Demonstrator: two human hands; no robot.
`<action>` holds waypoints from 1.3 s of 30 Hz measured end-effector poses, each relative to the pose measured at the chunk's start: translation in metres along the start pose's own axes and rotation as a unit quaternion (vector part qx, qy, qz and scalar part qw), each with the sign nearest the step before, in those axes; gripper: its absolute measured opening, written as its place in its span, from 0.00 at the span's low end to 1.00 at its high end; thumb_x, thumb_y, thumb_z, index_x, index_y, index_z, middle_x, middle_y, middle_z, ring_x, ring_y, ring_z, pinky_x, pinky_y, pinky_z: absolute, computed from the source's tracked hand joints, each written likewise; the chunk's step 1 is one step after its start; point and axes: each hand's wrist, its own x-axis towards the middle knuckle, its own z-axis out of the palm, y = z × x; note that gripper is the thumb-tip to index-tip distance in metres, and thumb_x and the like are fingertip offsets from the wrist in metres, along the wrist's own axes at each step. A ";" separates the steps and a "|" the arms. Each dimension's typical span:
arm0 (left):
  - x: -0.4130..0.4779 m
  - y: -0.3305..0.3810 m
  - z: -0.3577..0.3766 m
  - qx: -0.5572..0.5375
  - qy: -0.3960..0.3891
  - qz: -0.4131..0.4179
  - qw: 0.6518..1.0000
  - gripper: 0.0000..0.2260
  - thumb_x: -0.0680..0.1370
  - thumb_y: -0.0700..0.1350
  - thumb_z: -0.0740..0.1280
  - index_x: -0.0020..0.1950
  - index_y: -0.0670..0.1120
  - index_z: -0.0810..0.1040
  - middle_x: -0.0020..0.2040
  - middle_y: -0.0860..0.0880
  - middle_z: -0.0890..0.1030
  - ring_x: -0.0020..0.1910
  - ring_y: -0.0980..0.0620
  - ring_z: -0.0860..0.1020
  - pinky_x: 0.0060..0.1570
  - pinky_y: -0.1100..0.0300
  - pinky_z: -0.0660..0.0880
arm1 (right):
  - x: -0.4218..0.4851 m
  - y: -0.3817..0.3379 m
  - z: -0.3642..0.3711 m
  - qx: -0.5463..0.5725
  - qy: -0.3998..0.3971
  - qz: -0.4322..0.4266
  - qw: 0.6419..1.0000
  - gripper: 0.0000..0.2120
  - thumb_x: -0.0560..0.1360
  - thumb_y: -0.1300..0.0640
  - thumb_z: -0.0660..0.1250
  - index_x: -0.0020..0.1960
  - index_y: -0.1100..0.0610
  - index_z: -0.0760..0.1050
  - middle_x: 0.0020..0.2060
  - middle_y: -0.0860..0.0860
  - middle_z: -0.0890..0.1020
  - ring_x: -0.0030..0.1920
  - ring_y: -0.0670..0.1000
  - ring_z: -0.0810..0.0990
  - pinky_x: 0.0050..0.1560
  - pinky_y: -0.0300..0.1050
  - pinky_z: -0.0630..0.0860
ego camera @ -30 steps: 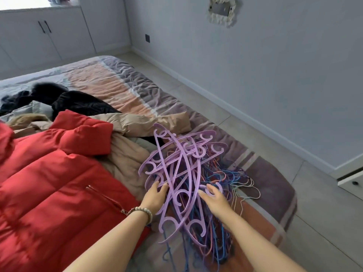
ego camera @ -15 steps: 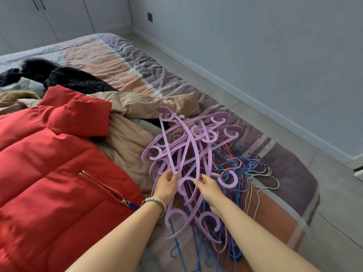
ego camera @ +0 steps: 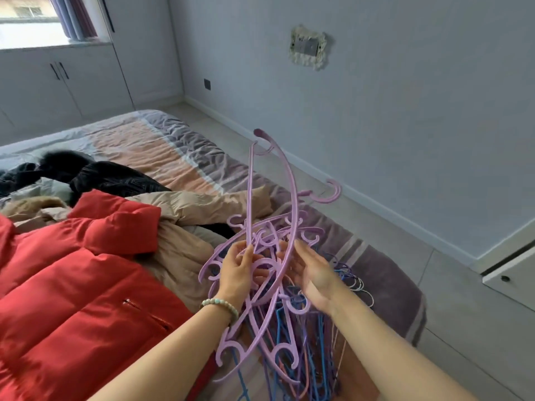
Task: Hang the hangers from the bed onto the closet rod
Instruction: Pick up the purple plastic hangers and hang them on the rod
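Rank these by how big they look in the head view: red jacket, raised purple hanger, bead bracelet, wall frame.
1. red jacket
2. raised purple hanger
3. wall frame
4. bead bracelet
The last two look nearly alike. The frame hangs far from the camera and the bracelet sits close, so that order is unsure.

Single head-worn wide-angle view, forward and downward, close above left hand (ego camera: 238,267) and right hand (ego camera: 317,274), bed (ego camera: 150,146) beyond them.

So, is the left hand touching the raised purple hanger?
Touching. The head view shows the left hand with its fingers curled round the thin straight bar of the raised purple hanger.
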 end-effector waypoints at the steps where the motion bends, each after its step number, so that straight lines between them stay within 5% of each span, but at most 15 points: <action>1: -0.004 0.017 0.008 0.003 -0.011 0.007 1.000 0.07 0.81 0.44 0.59 0.54 0.41 0.71 0.37 0.44 0.78 0.20 0.55 0.75 0.22 0.63 0.74 | -0.010 -0.022 0.003 0.004 -0.005 -0.016 1.000 0.11 0.79 0.56 0.59 0.56 0.59 0.76 0.43 0.52 0.83 0.40 0.46 0.82 0.41 0.38 0.78; 8: -0.048 0.153 0.089 0.121 -0.128 0.095 0.980 0.09 0.81 0.43 0.57 0.46 0.42 0.75 0.31 0.47 0.74 0.19 0.62 0.72 0.19 0.70 0.67 | -0.109 -0.178 0.014 -0.054 -0.027 -0.144 0.988 0.11 0.73 0.58 0.64 0.54 0.55 0.78 0.45 0.50 0.85 0.45 0.50 0.84 0.48 0.42 0.81; 10: -0.063 0.196 0.115 0.127 -0.199 0.076 0.969 0.16 0.82 0.49 0.54 0.51 0.40 0.77 0.37 0.45 0.79 0.32 0.57 0.78 0.34 0.67 0.76 | -0.142 -0.218 0.017 -0.078 -0.014 -0.182 0.980 0.09 0.75 0.59 0.63 0.54 0.55 0.78 0.46 0.51 0.85 0.48 0.51 0.84 0.51 0.42 0.80; 12: -0.080 0.238 0.137 0.136 -0.268 0.044 0.953 0.25 0.81 0.56 0.49 0.60 0.40 0.76 0.51 0.41 0.81 0.48 0.46 0.78 0.55 0.52 0.74 | -0.172 -0.254 0.019 -0.086 0.003 -0.216 0.973 0.08 0.76 0.58 0.63 0.53 0.56 0.77 0.46 0.51 0.85 0.49 0.51 0.84 0.52 0.41 0.80; 14: -0.106 0.280 0.159 0.163 -0.317 0.052 0.933 0.29 0.80 0.61 0.47 0.62 0.42 0.76 0.56 0.43 0.80 0.53 0.44 0.78 0.60 0.49 0.72 | -0.206 -0.290 0.018 -0.098 0.026 -0.259 0.961 0.05 0.76 0.58 0.64 0.50 0.56 0.76 0.45 0.51 0.85 0.48 0.49 0.84 0.50 0.40 0.78; 19: -0.201 0.367 0.209 0.214 -0.448 0.204 0.844 0.25 0.79 0.60 0.51 0.57 0.46 0.79 0.53 0.49 0.82 0.48 0.49 0.82 0.47 0.61 0.79 | -0.308 -0.368 0.003 -0.141 0.113 -0.382 0.906 0.07 0.74 0.58 0.67 0.51 0.57 0.78 0.48 0.51 0.85 0.50 0.49 0.84 0.48 0.38 0.79; 26: -0.336 0.419 0.292 0.160 -0.516 0.379 0.751 0.14 0.79 0.50 0.60 0.49 0.43 0.81 0.46 0.47 0.84 0.38 0.53 0.82 0.38 0.65 0.77 | -0.471 -0.425 -0.022 -0.213 0.268 -0.513 0.787 0.09 0.75 0.56 0.67 0.51 0.59 0.80 0.46 0.51 0.86 0.46 0.49 0.85 0.46 0.37 0.80; 39: -0.621 0.423 0.435 0.030 -0.670 0.425 0.608 0.15 0.79 0.50 0.60 0.48 0.39 0.81 0.44 0.45 0.84 0.34 0.57 0.80 0.34 0.68 0.75 | -0.780 -0.443 -0.098 -0.223 0.465 -0.591 0.621 0.04 0.75 0.57 0.67 0.48 0.56 0.80 0.42 0.49 0.86 0.41 0.48 0.85 0.41 0.36 0.80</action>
